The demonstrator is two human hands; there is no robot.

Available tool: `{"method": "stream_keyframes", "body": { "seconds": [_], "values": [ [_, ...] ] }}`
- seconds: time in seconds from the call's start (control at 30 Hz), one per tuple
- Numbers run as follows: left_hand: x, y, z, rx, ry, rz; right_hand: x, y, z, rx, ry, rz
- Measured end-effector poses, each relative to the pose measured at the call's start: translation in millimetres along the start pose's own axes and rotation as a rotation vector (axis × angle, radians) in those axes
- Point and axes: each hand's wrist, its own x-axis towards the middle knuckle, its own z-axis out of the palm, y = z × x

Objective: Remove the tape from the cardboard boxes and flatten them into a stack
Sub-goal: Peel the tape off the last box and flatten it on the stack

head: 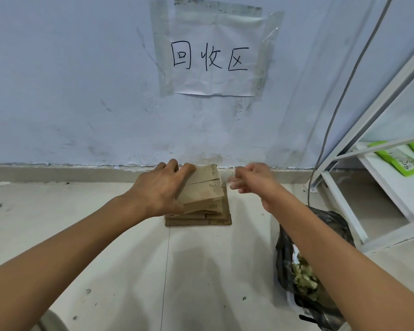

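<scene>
On the floor against the far wall lies a low stack of flattened cardboard [198, 217]. The left hand [161, 187] grips the topmost cardboard box [202, 189], fingers curled over its far left edge and thumb under the near side, so the piece sits tilted on the pile with its near flaps lifted. The right hand [251, 179] hovers just right of the box with fingers loosely spread; it is blurred, and something clear and glinting, probably a strip of tape [226, 176], runs between its fingertips and the box's far right corner, though I cannot tell whether the fingers pinch it.

Several things could go wrong from here. If the tape tears partway, a remnant stays stuck on the cardboard. A sharp pull could drag the box off the pile or peel away its paper face, since only the left hand anchors it. The lifted flaps may spring open and leave the stack uneven. Loose tape could also cling to the fingers instead of reaching the black rubbish bag [308, 271] at near right.
</scene>
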Motion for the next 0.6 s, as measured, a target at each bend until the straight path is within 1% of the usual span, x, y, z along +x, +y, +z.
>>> {"method": "stream_keyframes", "body": {
  "seconds": [0.07, 0.17, 0.2, 0.27, 0.37, 0.43, 0.5, 0.6],
  "values": [
    [0, -3, -1, 0.001, 0.061, 0.019, 0, 4, 1, -0.105, 0.083, -0.116],
    [2, -4, 0, -0.024, 0.109, 0.023, 0, 7, 10, -0.221, 0.138, -0.292],
    [2, -6, 0, -0.044, 0.115, 0.013, 1, 7, 13, -0.225, 0.148, -0.326],
    [2, -9, 1, -0.077, 0.117, -0.013, 1, 5, 18, -0.135, 0.120, -0.321],
    [2, -14, 2, -0.096, 0.128, -0.035, -2, 4, 24, 0.085, 0.027, -0.233],
    [2, -16, 3, -0.090, 0.151, -0.036, -4, 3, 27, 0.136, 0.007, -0.240],
    [3, -18, 3, -0.080, 0.177, -0.033, -6, 2, 28, 0.088, 0.017, -0.282],
    [5, -14, 3, -0.045, 0.208, -0.022, -8, 3, 30, -0.131, 0.104, -0.435]
  ]
}}
